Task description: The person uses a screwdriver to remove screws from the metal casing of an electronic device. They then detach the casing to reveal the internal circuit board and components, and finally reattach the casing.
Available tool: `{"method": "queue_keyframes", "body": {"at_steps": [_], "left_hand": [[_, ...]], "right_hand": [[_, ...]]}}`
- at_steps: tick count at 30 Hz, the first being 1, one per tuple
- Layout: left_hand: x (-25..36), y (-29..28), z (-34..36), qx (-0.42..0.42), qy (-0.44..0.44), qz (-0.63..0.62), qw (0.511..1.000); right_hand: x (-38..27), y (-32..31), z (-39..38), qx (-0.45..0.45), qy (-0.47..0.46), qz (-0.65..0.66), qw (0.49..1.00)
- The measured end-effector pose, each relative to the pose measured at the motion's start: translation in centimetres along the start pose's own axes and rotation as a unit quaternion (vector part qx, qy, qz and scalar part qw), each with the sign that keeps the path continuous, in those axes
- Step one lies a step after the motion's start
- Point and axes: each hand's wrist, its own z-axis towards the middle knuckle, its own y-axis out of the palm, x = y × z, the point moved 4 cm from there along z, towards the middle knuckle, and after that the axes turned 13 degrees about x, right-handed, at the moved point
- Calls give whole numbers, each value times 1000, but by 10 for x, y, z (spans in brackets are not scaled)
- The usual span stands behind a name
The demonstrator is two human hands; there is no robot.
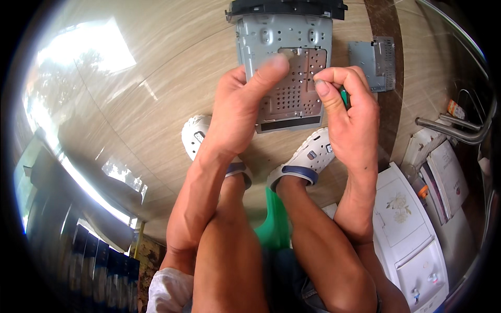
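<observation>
A grey metal chassis [284, 36] with a perforated panel [289, 94] and a black front [285, 8] lies on the tiled floor. My left hand [237, 109] grips its left side, thumb extended over the top near the panel's upper edge. My right hand [349, 115] is closed beside the panel's right part, index finger and thumb bent together. Part of a green item [344, 96] shows within its curled fingers; the rest is hidden.
A smaller metal plate [368, 65] lies right of the chassis. My white clogs [302, 161] rest below it, with a green stool [271, 224] under me. A white cabinet [396, 235], bent metal tubing [449, 128] and stacked items sit at right; dark boxes [104, 261] stand lower left.
</observation>
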Motion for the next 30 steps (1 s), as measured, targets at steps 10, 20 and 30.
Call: {"method": "queue_keyframes", "body": {"at_steps": [10,20,30], "left_hand": [[0,0,1,0,10,9,1000],[-1,-3,3,-6,13,0,1000],[-1,-6,3,-7,16,27,1000]], "right_hand": [[-7,2,0,22,-8,-48,999],[8,0,-4,31,30,29,999],[-1,-30,-7,54,157,128,978]]}}
